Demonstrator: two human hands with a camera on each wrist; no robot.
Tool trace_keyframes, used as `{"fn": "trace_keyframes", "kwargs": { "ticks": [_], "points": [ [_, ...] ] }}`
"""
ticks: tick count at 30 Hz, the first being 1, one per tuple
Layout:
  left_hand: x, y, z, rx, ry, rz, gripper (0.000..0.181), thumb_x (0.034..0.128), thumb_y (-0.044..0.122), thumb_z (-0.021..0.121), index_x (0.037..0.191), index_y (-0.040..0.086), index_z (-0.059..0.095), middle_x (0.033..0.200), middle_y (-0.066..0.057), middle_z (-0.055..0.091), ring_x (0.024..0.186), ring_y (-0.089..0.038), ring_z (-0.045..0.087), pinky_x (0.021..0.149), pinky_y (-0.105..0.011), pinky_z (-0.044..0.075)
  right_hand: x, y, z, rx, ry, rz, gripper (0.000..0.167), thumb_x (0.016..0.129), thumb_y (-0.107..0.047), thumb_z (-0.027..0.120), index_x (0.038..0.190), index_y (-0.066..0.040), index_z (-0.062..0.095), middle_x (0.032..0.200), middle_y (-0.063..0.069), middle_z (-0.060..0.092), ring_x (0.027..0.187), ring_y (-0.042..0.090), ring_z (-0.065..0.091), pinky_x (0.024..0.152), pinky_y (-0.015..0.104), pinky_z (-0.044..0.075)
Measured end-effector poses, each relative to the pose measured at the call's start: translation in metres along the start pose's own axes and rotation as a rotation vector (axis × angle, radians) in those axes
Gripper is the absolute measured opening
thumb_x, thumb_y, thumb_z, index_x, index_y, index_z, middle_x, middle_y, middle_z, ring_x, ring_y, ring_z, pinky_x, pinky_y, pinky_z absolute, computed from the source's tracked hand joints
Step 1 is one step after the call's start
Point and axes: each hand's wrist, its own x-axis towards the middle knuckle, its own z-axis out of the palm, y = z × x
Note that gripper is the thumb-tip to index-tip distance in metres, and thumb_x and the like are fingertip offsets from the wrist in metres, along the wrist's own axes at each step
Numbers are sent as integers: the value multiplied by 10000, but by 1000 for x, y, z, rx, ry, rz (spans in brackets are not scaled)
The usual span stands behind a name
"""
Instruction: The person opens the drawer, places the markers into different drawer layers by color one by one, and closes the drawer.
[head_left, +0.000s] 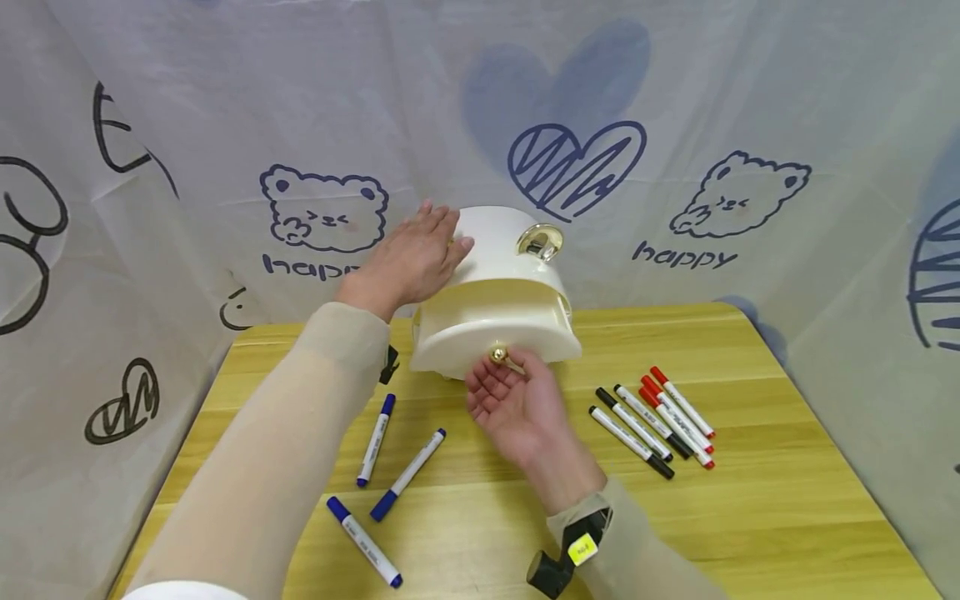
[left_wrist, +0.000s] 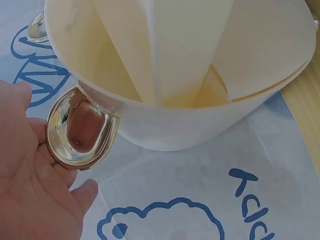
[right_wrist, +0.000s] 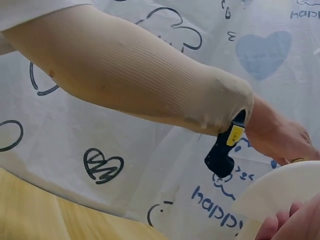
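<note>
A white rounded container [head_left: 491, 250] with gold fittings stands at the table's back, its front flap [head_left: 450, 346] tilted out and the inside showing. My left hand [head_left: 420, 254] lies against its upper left side, fingers extended; in the left wrist view that hand [left_wrist: 40, 175] touches a round gold fitting [left_wrist: 82, 130] beside the container's opening. At the flap, my right hand [head_left: 525, 408] holds the small gold knob [head_left: 498, 355] between thumb and curled fingers, palm up. The right wrist view shows only part of the right hand [right_wrist: 300, 225], by the flap's white edge [right_wrist: 280, 187].
Three blue-capped markers [head_left: 407, 475] lie left on the wooden table [head_left: 480, 533]. Several black and red markers [head_left: 633, 429] are grouped to the right. A patterned cloth [head_left: 450, 100] hangs behind and at both sides.
</note>
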Motion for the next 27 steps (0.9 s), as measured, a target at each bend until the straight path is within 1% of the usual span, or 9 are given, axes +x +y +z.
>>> {"fn": "trace_keyframes", "kwargs": {
  "ticks": [8,18,22,27],
  "points": [
    [0,0,1,-2,1,-3,750,1133,549,145,1701,65,70,1782,-135,69,1654,-305,-30,1373,-475,42,-9,7,-5,13,-29,11,276,1051,-377,509,1063,-106,560,1028,18,640,1015,183,610,948,298,489],
    [1,-1,1,-8,2,4,737,1136,538,142,1701,69,82,1781,-138,77,1653,-310,-23,1373,-473,38,-16,10,-7,3,-6,-7,273,1049,-387,494,1036,-122,558,988,1,637,971,164,607,904,288,492],
    [2,-3,3,21,18,14,740,1134,544,130,1702,72,73,1781,-140,65,1654,-305,-23,1371,-493,33,-16,11,-9,-9,1,-12,275,1048,-386,497,1026,-121,570,982,-1,646,969,162,612,907,290,493],
    [3,-5,6,82,48,32,733,1137,537,126,1703,76,61,1783,-132,41,1654,-293,-29,1369,-505,10,-14,13,-12,-24,4,-25,285,1054,-386,495,1001,-124,593,961,-6,662,952,157,618,902,289,495]
  ]
}}
